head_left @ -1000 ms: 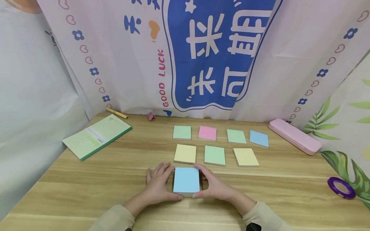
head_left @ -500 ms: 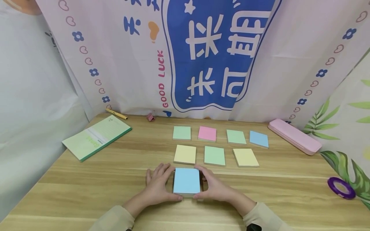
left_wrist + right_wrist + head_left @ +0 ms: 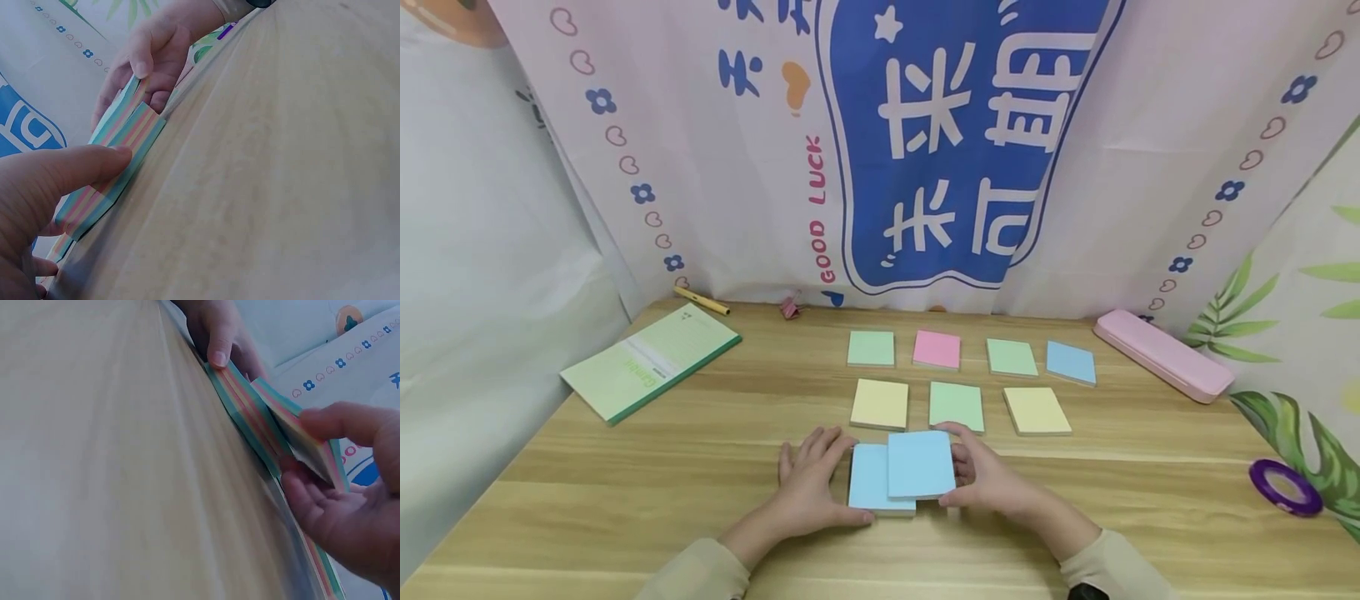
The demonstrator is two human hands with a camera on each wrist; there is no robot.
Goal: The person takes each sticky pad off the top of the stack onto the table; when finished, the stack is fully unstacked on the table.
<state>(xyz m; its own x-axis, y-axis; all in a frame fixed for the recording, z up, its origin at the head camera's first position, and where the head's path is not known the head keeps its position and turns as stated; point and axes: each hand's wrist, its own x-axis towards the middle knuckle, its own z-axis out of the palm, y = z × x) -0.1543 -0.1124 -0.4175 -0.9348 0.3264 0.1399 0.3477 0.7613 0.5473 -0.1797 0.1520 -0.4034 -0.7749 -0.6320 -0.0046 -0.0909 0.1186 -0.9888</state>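
A sticky note pad (image 3: 868, 482) with a blue top lies on the table in front of me. My left hand (image 3: 811, 485) pinches it between a thumb on its near edge and fingers at its far left corner. Over its right part sits a second blue-topped sticky note pad (image 3: 921, 463), raised and shifted right. My right hand (image 3: 988, 477) grips this upper pad by its right side, thumb at the near corner. Striped pink, yellow and green layers show along the edges of the lower pad (image 3: 128, 147) in the left wrist view. The right wrist view has the upper pad (image 3: 303, 434) tilted off the lower one.
Behind the hands stand two rows of sticky note pads, including a yellow one (image 3: 880, 404), a green one (image 3: 956, 406) and a pink one (image 3: 937, 349). A green notebook (image 3: 651, 362) lies left, a pink case (image 3: 1165, 356) right, and a purple tape roll (image 3: 1260, 475) at the right edge.
My right hand has moved right and lifted the upper blue pad partly off the lower one. The left hand has stayed at the lower pad.
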